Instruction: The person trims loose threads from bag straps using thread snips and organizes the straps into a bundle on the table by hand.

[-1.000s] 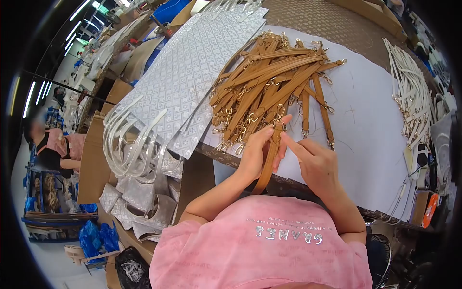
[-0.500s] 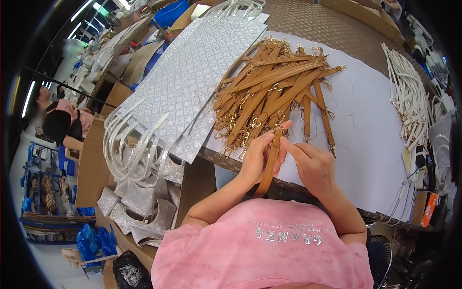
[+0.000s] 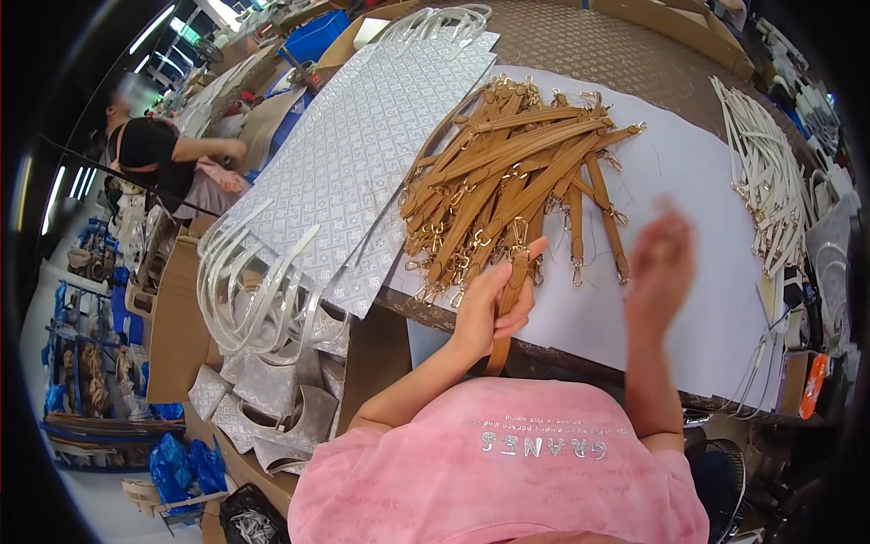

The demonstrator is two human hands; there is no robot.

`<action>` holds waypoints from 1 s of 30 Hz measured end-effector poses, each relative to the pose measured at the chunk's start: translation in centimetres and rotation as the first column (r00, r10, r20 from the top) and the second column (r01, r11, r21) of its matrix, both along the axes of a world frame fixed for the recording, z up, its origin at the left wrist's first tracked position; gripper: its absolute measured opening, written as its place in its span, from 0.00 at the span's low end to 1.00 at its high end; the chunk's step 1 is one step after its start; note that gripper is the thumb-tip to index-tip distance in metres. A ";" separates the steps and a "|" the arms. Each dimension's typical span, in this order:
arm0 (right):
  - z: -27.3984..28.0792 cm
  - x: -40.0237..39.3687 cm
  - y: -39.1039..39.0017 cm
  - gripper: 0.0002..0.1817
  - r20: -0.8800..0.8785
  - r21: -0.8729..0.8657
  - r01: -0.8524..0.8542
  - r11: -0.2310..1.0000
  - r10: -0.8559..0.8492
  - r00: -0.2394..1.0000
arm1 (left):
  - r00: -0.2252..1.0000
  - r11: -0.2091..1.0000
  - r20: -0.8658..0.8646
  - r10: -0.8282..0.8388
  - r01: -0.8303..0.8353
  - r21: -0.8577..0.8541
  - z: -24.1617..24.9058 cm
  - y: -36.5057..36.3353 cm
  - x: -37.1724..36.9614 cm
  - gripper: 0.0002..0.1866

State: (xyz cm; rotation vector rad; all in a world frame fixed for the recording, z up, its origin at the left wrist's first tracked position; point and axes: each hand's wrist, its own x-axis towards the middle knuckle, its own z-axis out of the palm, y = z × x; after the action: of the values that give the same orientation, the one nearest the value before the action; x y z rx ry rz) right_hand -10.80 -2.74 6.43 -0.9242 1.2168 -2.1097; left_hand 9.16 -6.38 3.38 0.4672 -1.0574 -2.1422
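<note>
At the far left, blue plastic bags [image 3: 184,464] are piled low, and above them a co-worker in a black top [image 3: 149,145] is seen with one arm stretched out. Next, a cardboard box [image 3: 177,340] is filled with pale patterned bags [image 3: 263,385]. Over its edge, whitish loops [image 3: 237,313] are hung from a stack of silvery patterned sheets [image 3: 362,136], which is laid across the left part of the table.

Right of the stack, a tan strap [image 3: 514,288] is held upright in the left hand [image 3: 485,313]. It is pinched between thumb and fingers near its upper end; its metal clasp [image 3: 518,234] is left standing clear above the fingertips, and its lower length is let down below the palm, close to the pink shirt [image 3: 494,453]. Just beyond the clasp, a heap of similar tan straps [image 3: 517,163] is spread over a white sheet [image 3: 702,172], with metal clasps turned in many directions.

Farther right, the right hand [image 3: 660,263] is raised over the white sheet, well apart from the held strap. It is blurred, so whether its fingers are spread or pressed together cannot be told. At the right side of the sheet, a bundle of white straps [image 3: 770,172] is laid out, and below it an orange object [image 3: 814,385] is seen.
</note>
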 end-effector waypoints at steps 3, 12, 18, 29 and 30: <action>1.7 -1.6 0.8 0.11 -0.108 0.025 -0.060 0.998 0.062 0.992 | 1.000 0.990 -0.023 -0.005 0.008 0.139 -0.5 0.9 0.0 0.31; -1.3 3.2 1.7 0.28 -0.921 0.214 -0.102 0.971 0.236 0.311 | 0.995 0.990 -0.090 0.037 -0.025 0.138 0.1 0.9 0.0 0.30; -0.9 3.6 2.0 0.28 -0.923 0.229 -0.100 0.968 0.248 0.294 | 0.994 0.989 -0.068 0.089 -0.080 0.122 0.2 1.2 -0.3 0.31; -2.1 4.6 2.1 0.28 -0.869 0.167 -0.115 0.979 0.201 0.453 | 0.991 0.983 -0.031 0.128 -0.123 0.137 0.5 1.6 -0.7 0.32; -1.8 4.5 2.1 0.28 -0.874 0.179 -0.123 0.976 0.215 0.435 | 0.991 0.984 -0.046 0.125 -0.118 0.132 0.3 1.5 -0.6 0.32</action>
State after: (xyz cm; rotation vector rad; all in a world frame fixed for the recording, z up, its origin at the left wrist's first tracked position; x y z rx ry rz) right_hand -6.29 -0.63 4.64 -2.1810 1.5523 -1.3013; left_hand 8.56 -4.86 3.67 0.5173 -0.8422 -2.1100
